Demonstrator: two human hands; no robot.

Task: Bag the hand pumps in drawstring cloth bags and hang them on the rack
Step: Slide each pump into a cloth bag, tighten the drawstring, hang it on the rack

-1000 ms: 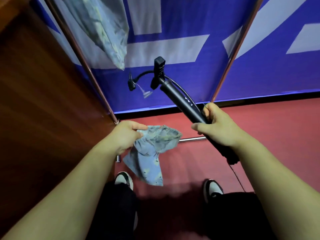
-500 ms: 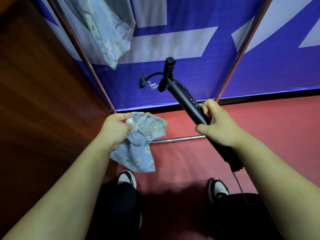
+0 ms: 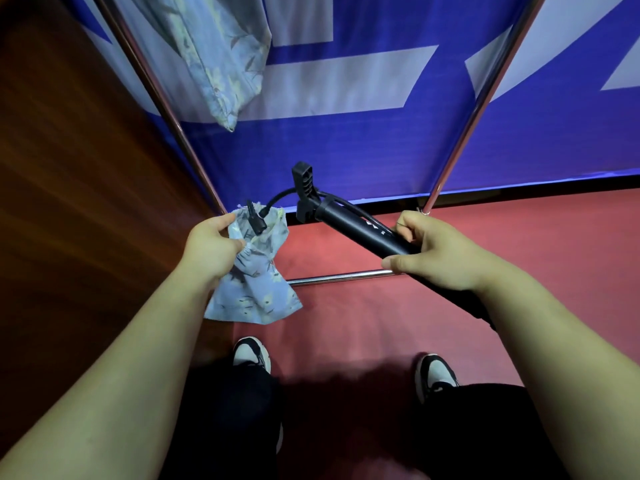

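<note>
dim indoor view with a cool, bluish cast. the glossy blue and white banner (image 3: 346,150) at the top is the brightest area, with a soft sheen on its white shapes. a broad dark shadow pools on the red floor (image 3: 346,323) at bottom centre, swallowing detail in the black trousers (image 3: 235,410). the brown wooden panel (image 3: 69,202) at left is smeared with blur. the wide lens splays the shiny metal rack poles (image 3: 460,133) outward. the black hand pump (image 3: 360,233) is fairly sharp, with faint highlights.
</note>
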